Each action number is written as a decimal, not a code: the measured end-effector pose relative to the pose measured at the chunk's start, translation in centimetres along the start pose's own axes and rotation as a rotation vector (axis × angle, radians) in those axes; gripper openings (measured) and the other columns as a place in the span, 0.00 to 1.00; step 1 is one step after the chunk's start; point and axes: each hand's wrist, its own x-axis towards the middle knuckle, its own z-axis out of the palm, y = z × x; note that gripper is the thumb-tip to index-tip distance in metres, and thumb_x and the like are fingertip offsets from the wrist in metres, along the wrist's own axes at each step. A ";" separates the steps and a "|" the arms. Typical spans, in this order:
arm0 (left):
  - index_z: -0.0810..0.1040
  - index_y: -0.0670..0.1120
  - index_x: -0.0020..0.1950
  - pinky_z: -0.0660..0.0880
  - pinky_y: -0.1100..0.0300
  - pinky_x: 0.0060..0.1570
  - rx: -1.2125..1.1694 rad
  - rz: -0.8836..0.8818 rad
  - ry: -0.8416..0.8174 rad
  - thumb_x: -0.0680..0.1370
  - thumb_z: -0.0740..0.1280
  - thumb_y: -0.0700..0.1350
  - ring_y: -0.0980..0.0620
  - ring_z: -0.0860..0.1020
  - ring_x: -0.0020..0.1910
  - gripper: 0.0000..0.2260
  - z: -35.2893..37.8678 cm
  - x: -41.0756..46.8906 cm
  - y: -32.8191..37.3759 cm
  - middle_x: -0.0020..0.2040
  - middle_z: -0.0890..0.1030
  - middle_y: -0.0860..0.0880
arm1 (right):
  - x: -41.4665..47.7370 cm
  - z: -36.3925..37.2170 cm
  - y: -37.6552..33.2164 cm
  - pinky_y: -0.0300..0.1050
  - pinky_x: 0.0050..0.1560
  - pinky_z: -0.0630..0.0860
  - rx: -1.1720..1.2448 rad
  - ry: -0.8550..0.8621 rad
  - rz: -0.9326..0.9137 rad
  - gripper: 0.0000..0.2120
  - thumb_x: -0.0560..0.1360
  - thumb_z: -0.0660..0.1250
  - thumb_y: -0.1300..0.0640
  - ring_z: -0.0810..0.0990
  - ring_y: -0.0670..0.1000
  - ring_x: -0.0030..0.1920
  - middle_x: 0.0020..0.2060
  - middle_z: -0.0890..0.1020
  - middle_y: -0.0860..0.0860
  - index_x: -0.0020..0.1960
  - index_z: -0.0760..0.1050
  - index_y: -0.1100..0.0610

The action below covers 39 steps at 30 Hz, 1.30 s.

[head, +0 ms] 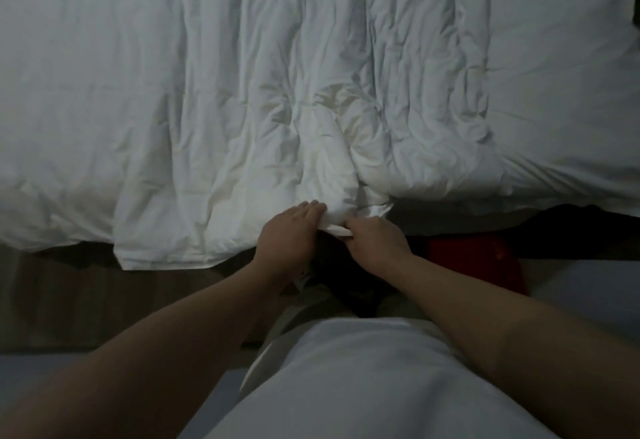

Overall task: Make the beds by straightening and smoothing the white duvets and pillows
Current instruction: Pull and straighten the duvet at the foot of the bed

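Note:
A wrinkled white duvet (263, 92) lies across the bed and fills the upper part of the view, with its near edge hanging over the bedside. My left hand (289, 231) holds that near edge, fingers laid over the fold. Right beside it, my right hand (374, 239) pinches the same edge of the duvet. The two hands nearly touch. To the right the white bed sheet (561, 92) lies bare and smoother. No pillow is in view.
Below the bed edge runs a brown floor (79, 300). A red object (485, 258) sits in the dark gap under the bed at the right. My light shirt (363, 379) fills the bottom centre.

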 end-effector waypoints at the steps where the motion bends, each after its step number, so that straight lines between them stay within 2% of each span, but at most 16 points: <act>1: 0.69 0.46 0.77 0.67 0.53 0.70 -0.004 -0.013 0.017 0.80 0.64 0.41 0.45 0.71 0.73 0.24 -0.5 -0.5 0.0 0.75 0.72 0.45 | 0.2 0.1 0.6 0.50 0.46 0.77 0.003 -0.037 0.031 0.10 0.81 0.61 0.51 0.83 0.60 0.51 0.51 0.83 0.55 0.58 0.78 0.51; 4: 0.72 0.45 0.75 0.74 0.50 0.64 0.040 -0.024 0.140 0.78 0.58 0.41 0.43 0.77 0.67 0.24 -1.3 -1.1 0.0 0.72 0.76 0.44 | 0.9 -1.0 2.6 0.51 0.51 0.76 0.039 -0.061 0.100 0.12 0.81 0.58 0.57 0.81 0.61 0.57 0.56 0.81 0.58 0.60 0.77 0.55; 6: 0.73 0.43 0.74 0.76 0.49 0.61 0.089 -0.048 0.206 0.77 0.60 0.40 0.40 0.79 0.64 0.24 -1.3 -0.8 0.2 0.71 0.77 0.43 | 1.2 -2.3 3.8 0.51 0.52 0.75 0.056 -0.030 0.094 0.12 0.81 0.58 0.57 0.80 0.62 0.57 0.58 0.80 0.60 0.61 0.76 0.57; 8: 0.69 0.43 0.77 0.72 0.48 0.66 0.096 -0.122 0.162 0.77 0.65 0.37 0.41 0.74 0.70 0.28 -0.7 -0.2 1.0 0.75 0.72 0.43 | 0.4 -3.8 4.6 0.52 0.54 0.76 0.072 -0.073 0.063 0.13 0.82 0.60 0.55 0.80 0.63 0.57 0.57 0.81 0.63 0.60 0.77 0.61; 10: 0.64 0.43 0.79 0.66 0.49 0.72 0.117 -0.100 0.088 0.76 0.68 0.38 0.41 0.68 0.75 0.32 0.5 0.6 2.8 0.78 0.67 0.42 | -1.3 -5.0 5.2 0.53 0.57 0.78 0.061 -0.212 -0.059 0.16 0.83 0.59 0.51 0.81 0.63 0.56 0.56 0.81 0.64 0.59 0.79 0.62; 11: 0.64 0.43 0.80 0.64 0.49 0.73 0.124 -0.066 0.057 0.76 0.70 0.40 0.41 0.66 0.76 0.32 1.4 1.0 3.9 0.78 0.66 0.42 | -2.2 -5.5 5.4 0.54 0.56 0.78 0.073 -0.227 -0.125 0.17 0.83 0.59 0.50 0.81 0.62 0.55 0.55 0.82 0.62 0.58 0.79 0.61; 13: 0.64 0.44 0.80 0.64 0.52 0.73 0.082 -0.055 0.037 0.78 0.69 0.44 0.43 0.67 0.76 0.30 3.1 1.9 6.6 0.78 0.67 0.43 | -3.3 -6.8 6.1 0.53 0.52 0.79 0.096 -0.153 -0.184 0.14 0.82 0.59 0.50 0.81 0.58 0.50 0.51 0.82 0.57 0.56 0.78 0.57; 17: 0.61 0.46 0.81 0.68 0.53 0.66 -0.049 -0.251 0.131 0.81 0.65 0.46 0.45 0.72 0.71 0.29 3.8 2.5 10.9 0.75 0.71 0.45 | -3.4 -6.8 9.2 0.51 0.44 0.77 0.074 0.082 -0.257 0.10 0.83 0.59 0.50 0.81 0.56 0.46 0.48 0.81 0.54 0.55 0.73 0.55; 19: 0.61 0.45 0.81 0.68 0.51 0.67 -0.053 -0.298 0.152 0.82 0.64 0.44 0.43 0.73 0.71 0.28 3.1 2.3 11.8 0.75 0.71 0.43 | -3.4 -5.8 10.9 0.50 0.44 0.76 0.108 0.088 -0.285 0.11 0.83 0.60 0.45 0.80 0.54 0.47 0.49 0.80 0.52 0.55 0.72 0.52; 22: 0.65 0.44 0.79 0.68 0.49 0.69 -0.108 -0.334 0.251 0.81 0.60 0.45 0.40 0.74 0.70 0.26 2.1 1.7 12.4 0.74 0.73 0.42 | -3.2 -4.4 12.5 0.52 0.52 0.76 0.113 0.013 -0.259 0.19 0.80 0.61 0.39 0.78 0.55 0.54 0.55 0.78 0.52 0.62 0.72 0.52; 24: 0.66 0.44 0.79 0.69 0.49 0.68 -0.106 -0.349 0.306 0.80 0.62 0.41 0.40 0.75 0.68 0.26 1.5 1.5 12.3 0.72 0.74 0.41 | -2.6 -3.6 13.4 0.52 0.55 0.76 0.053 0.024 -0.232 0.18 0.82 0.59 0.42 0.78 0.57 0.57 0.58 0.77 0.53 0.63 0.73 0.53; 27: 0.64 0.47 0.80 0.69 0.50 0.68 -0.075 -0.367 0.311 0.79 0.66 0.37 0.41 0.75 0.69 0.29 0.9 1.6 12.4 0.73 0.74 0.43 | -1.2 -3.7 15.0 0.54 0.59 0.75 0.141 -0.016 -0.066 0.17 0.82 0.59 0.45 0.76 0.59 0.61 0.61 0.74 0.56 0.64 0.73 0.54; 32: 0.62 0.50 0.81 0.66 0.51 0.72 -0.035 -0.374 0.243 0.81 0.63 0.39 0.44 0.70 0.74 0.28 1.9 1.9 12.6 0.77 0.69 0.46 | 1.1 -5.5 21.0 0.56 0.66 0.68 0.144 -0.022 0.288 0.22 0.78 0.62 0.52 0.69 0.62 0.67 0.68 0.67 0.58 0.71 0.66 0.53; 35: 0.58 0.49 0.82 0.64 0.51 0.73 0.032 -0.281 0.142 0.81 0.62 0.38 0.46 0.65 0.77 0.30 2.6 2.7 13.2 0.81 0.61 0.48 | 1.2 -6.0 24.8 0.56 0.67 0.68 0.131 -0.051 0.451 0.26 0.76 0.66 0.53 0.68 0.63 0.69 0.70 0.66 0.60 0.72 0.63 0.55; 37: 0.56 0.49 0.83 0.62 0.52 0.75 0.061 -0.214 0.092 0.81 0.61 0.36 0.48 0.60 0.80 0.31 2.9 3.6 13.7 0.82 0.57 0.49 | 0.8 -6.0 25.3 0.55 0.66 0.70 0.117 -0.081 0.420 0.28 0.77 0.68 0.50 0.70 0.63 0.68 0.69 0.67 0.60 0.72 0.63 0.55; 39: 0.56 0.48 0.83 0.60 0.54 0.76 0.051 -0.197 0.083 0.81 0.60 0.35 0.49 0.58 0.80 0.31 3.1 4.3 14.2 0.82 0.57 0.49 | -0.1 -5.7 23.8 0.54 0.63 0.72 0.129 -0.086 0.271 0.23 0.78 0.66 0.47 0.73 0.61 0.65 0.66 0.71 0.58 0.70 0.66 0.53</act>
